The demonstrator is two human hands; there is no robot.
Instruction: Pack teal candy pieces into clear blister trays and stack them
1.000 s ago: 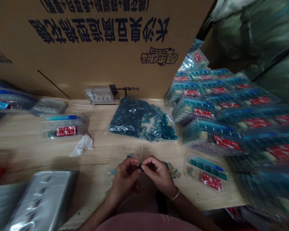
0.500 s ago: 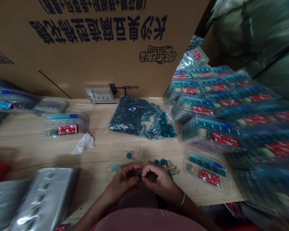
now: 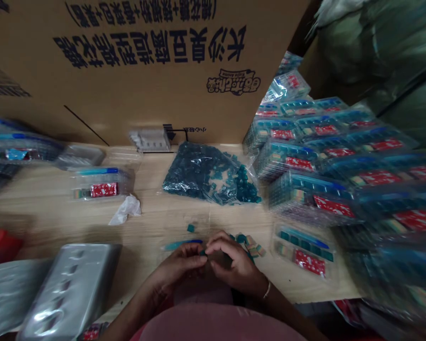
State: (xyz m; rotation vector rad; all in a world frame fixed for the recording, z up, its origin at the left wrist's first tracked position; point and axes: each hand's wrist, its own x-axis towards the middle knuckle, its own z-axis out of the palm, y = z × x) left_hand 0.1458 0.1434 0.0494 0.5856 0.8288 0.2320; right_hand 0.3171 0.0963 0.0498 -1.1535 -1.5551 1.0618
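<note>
The left hand point(image 3: 179, 270) and right hand point(image 3: 236, 265) are curling together just above a wooden table point(image 3: 156, 222), their fingertips grasping a small teal piece point(image 3: 202, 253) between them. A blue strip point(image 3: 182, 243) is lying just behind the left hand, and loose teal bits point(image 3: 239, 238) are sitting beside the right hand. Farther ahead, a clear bag point(image 3: 209, 175) is holding many teal pieces, stacked plastic packs point(image 3: 305, 161) are crowding the right side, and a metal tin point(image 3: 71, 293) is lying at left.
</note>
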